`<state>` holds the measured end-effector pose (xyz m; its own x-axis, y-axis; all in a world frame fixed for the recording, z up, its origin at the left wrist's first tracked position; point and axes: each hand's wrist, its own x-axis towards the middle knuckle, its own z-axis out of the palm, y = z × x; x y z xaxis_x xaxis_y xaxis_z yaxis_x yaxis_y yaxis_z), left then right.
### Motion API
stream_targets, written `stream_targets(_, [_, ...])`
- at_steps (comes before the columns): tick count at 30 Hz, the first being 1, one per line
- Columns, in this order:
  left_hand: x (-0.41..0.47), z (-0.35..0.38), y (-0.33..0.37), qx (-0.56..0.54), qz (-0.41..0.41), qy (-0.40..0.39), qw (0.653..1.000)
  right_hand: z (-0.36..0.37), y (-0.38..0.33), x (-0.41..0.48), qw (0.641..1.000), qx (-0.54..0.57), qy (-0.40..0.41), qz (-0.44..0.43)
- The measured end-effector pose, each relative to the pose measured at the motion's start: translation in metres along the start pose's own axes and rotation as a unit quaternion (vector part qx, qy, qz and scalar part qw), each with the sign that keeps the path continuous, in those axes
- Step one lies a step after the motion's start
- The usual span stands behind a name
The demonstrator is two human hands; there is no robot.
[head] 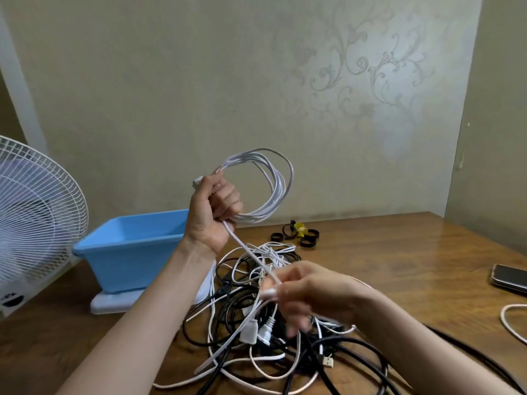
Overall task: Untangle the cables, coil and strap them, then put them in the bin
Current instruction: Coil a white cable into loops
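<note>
My left hand (215, 209) is raised above the table and grips a coil of white cable (273, 189) made of several loops. A straight run of that cable slants down from the fist to my right hand (308, 292), which pinches its free end; this hand is blurred. Under both hands lies a tangled heap of black and white cables (256, 332) on the wooden table (399, 252). The blue bin (134, 252) stands at the left behind my left forearm. Several black straps (299, 236) lie behind the heap, one with a yellow piece.
A white fan (31, 218) stands at the left edge of the table. A phone (509, 277) lies at the right edge, with a loop of light cable (513, 320) in front of it. The wall is close behind the table.
</note>
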<state>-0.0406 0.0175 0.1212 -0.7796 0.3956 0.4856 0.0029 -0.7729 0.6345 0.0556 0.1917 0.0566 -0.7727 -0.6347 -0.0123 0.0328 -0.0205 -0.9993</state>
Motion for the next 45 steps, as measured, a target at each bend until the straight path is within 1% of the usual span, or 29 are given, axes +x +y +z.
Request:
stream_targets(2, [-0.003,-0.005,0.01,0.006,-0.004,0.016,1.0,-0.033,-0.004,-0.01,0.982,0.183,0.013,0.032])
stream_targets(4, [-0.006,-0.01,0.016,0.011,-0.017,0.026,0.999,-0.057,-0.014,-0.02,0.927,0.37,0.054,0.009])
stream_targets(5, [-0.008,-0.012,0.015,0.022,-0.024,0.031,0.999,-0.063,-0.02,-0.022,0.902,0.418,0.099,-0.027])
stream_targets(7, [-0.01,-0.009,0.008,0.061,-0.033,0.041,0.997,-0.069,-0.032,-0.027,0.863,0.456,0.184,-0.114])
stream_targets(9, [-0.012,-0.003,-0.002,0.116,-0.035,0.061,0.991,-0.065,-0.046,-0.026,0.848,0.462,0.206,-0.16])
stream_targets(10, [-0.012,0.001,-0.006,0.148,-0.035,0.067,0.986,-0.061,-0.053,-0.025,0.848,0.457,0.199,-0.18])
stream_targets(11, [-0.013,0.004,-0.011,0.18,-0.032,0.071,0.981,-0.056,-0.061,-0.022,0.867,0.418,0.196,-0.189])
stream_targets(12, [-0.013,0.007,-0.015,0.216,-0.025,0.075,0.973,-0.051,-0.066,-0.02,0.897,0.333,0.227,-0.183])
stream_targets(13, [-0.013,0.01,-0.018,0.253,-0.014,0.082,0.964,-0.047,-0.072,-0.015,0.912,0.245,0.279,-0.173])
stream_targets(14, [-0.012,0.013,-0.021,0.288,0.003,0.092,0.953,-0.046,-0.078,-0.01,0.916,0.184,0.311,-0.177])
stream_targets(15, [-0.012,0.017,-0.023,0.319,0.024,0.102,0.942,-0.045,-0.084,-0.006,0.918,0.165,0.313,-0.181])
stream_targets(17, [-0.012,0.026,-0.026,0.367,0.07,0.114,0.921,-0.041,-0.098,0.002,0.918,0.22,0.276,-0.184])
stream_targets(21, [-0.01,0.04,-0.026,0.41,0.13,0.108,0.896,-0.039,-0.116,0.006,0.871,0.385,0.237,-0.192])
stream_targets(23, [-0.008,0.044,-0.027,0.418,0.129,0.09,0.895,-0.031,-0.119,0.011,0.875,0.386,0.211,-0.203])
stream_targets(26, [-0.003,0.046,-0.029,0.434,0.116,0.058,0.892,-0.026,-0.119,0.021,0.898,0.347,0.174,-0.207])
stream_targets(28, [-0.002,0.045,-0.027,0.435,0.103,0.041,0.894,-0.029,-0.123,0.022,0.893,0.336,0.189,-0.23])
stream_targets(29, [-0.002,0.044,-0.025,0.425,0.098,0.05,0.898,-0.032,-0.126,0.022,0.888,0.33,0.208,-0.243])
stream_targets(31, [0.003,0.045,-0.017,0.394,0.098,0.083,0.91,-0.038,-0.129,0.02,0.894,0.259,0.254,-0.264])
stream_targets(33, [0.01,0.049,-0.005,0.365,0.11,0.092,0.92,-0.04,-0.129,0.018,0.909,0.076,0.301,-0.277])
stream_targets(34, [0.016,0.053,0.003,0.343,0.122,0.087,0.927,-0.041,-0.13,0.017,0.902,-0.017,0.325,-0.285])
stream_targets(36, [0.026,0.063,0.02,0.292,0.143,0.075,0.943,-0.04,-0.132,0.015,0.863,-0.147,0.378,-0.302])
stream_targets(37, [0.03,0.069,0.028,0.269,0.148,0.064,0.95,-0.041,-0.133,0.015,0.817,-0.234,0.419,-0.318])
stream_targets(38, [0.033,0.076,0.036,0.243,0.149,0.045,0.957,-0.042,-0.136,0.016,0.733,-0.361,0.473,-0.329])
stream_targets(39, [0.035,0.083,0.044,0.207,0.143,0.021,0.968,-0.045,-0.137,0.018,0.622,-0.485,0.517,-0.332])
stream_targets(40, [0.037,0.089,0.05,0.168,0.13,-0.006,0.977,-0.049,-0.138,0.018,0.522,-0.566,0.55,-0.324])
stream_targets(41, [0.038,0.095,0.056,0.135,0.111,-0.029,0.984,-0.05,-0.141,0.017,0.48,-0.594,0.565,-0.312])
stream_targets(42, [0.039,0.097,0.061,0.117,0.095,-0.042,0.988,-0.05,-0.142,0.016,0.471,-0.601,0.565,-0.312])
stream_targets(43, [0.04,0.098,0.065,0.109,0.084,-0.045,0.99,-0.054,-0.14,0.015,0.446,-0.624,0.554,-0.325])
stream_targets(45, [0.039,0.089,0.067,0.115,0.077,-0.023,0.99,-0.062,-0.125,0.016,0.341,-0.699,0.51,-0.367])
